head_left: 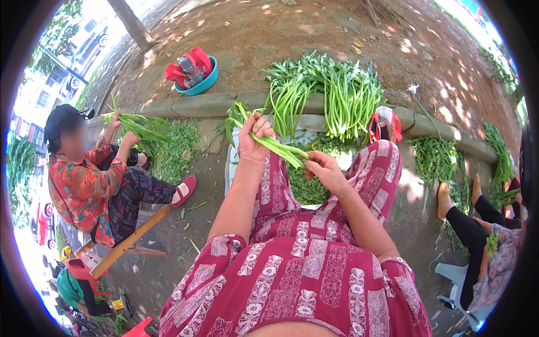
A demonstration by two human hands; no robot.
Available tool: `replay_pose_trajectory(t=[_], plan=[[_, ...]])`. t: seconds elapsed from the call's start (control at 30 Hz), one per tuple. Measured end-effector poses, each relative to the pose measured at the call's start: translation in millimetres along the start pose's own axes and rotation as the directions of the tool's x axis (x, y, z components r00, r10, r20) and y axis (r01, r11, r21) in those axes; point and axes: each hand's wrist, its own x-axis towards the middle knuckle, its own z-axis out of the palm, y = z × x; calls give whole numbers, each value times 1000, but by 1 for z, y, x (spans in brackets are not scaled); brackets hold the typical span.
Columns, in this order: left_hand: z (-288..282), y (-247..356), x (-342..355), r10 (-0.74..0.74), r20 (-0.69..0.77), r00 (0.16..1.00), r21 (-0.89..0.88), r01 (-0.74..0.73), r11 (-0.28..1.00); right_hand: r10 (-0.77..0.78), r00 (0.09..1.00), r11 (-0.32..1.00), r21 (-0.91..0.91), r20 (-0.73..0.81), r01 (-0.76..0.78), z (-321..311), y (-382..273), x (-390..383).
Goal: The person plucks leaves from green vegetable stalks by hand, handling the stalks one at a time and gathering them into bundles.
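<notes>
My left hand [254, 137] is closed around a small bunch of leafy green vegetable stalks [279, 148]. Their leaves stick out to the upper left, and the pale ends point toward my right hand [327, 173]. That hand pinches at the stalk ends with thumb and fingers. Below both hands, between my knees, lies a heap of loose green leaves and trimmings [310, 190]. Just beyond, a large pile of long-stemmed greens [352, 106] is draped over the kerb, stems toward me.
A blue basin [203, 85] holding red items and a grey bottle stands beyond the kerb [191, 105]. At left, a seated person [90, 174] handles greens; another [494, 253] sits at right. A red-and-white bag [386, 122] is by my right knee.
</notes>
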Motion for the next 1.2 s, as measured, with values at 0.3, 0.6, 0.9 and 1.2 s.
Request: replay_pose_trajectory(t=[0.3,0.6,0.9,1.2], plan=[[-1,-2,-1,-13,-3,1000,3,13,1000,10,1000,1000,-7,-5,-10,1,-7,-3],[-2,-3,-2,-4,-23,1000,58,5,998,36,996,999,-1,-80,-37,4,-9,-3],[0,-5,-2,-9,-27,1000,72,11,997,34,997,998,-41,-70,-37,2,-4,-1],[-1,-4,-2,-26,-21,999,113,29,993,64,998,980,-191,-1,-63,-3,-6,0]])
